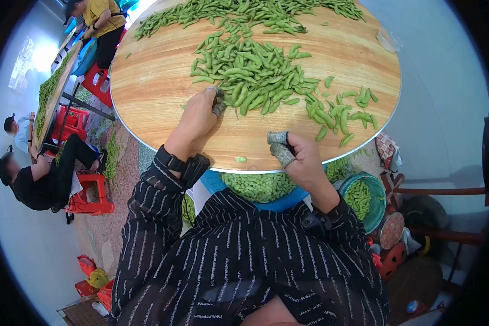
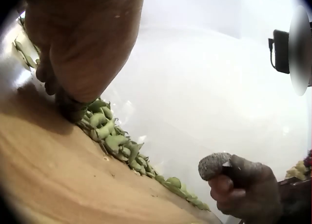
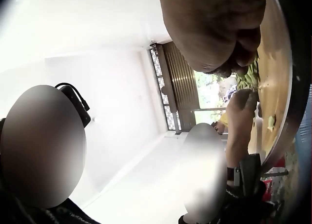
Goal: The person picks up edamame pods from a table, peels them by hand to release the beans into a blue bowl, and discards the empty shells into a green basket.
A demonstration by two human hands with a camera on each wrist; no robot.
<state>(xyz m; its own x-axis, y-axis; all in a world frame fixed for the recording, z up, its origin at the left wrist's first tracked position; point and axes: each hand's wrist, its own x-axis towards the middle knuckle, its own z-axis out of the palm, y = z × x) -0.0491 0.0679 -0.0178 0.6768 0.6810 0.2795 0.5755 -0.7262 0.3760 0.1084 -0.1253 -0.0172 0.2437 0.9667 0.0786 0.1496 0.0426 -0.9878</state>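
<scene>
Green soybean pods (image 1: 250, 73) lie heaped on a round wooden table (image 1: 163, 87). My left hand (image 1: 198, 114) is at the heap's near left edge, with grey wrapping on its thumb and a finger. Its fingertips are right at the pods; in the left wrist view (image 2: 87, 43) the hand hides most of them, and I cannot tell whether a pod is pinched there. My right hand (image 1: 304, 160) is over the table's near edge, fingers curled, thumb and forefinger wrapped in grey. No pod shows in it. A single pale green bean (image 1: 240, 159) lies between the hands.
Below the table edge sits a blue basin (image 1: 280, 204) of shelled beans. A green bucket (image 1: 384, 204) with pods stands to the right, near a wooden chair (image 1: 440, 190). Loose pods (image 1: 339, 117) are scattered at the table's right. People sit at another table on the left, by red stools (image 1: 95, 190).
</scene>
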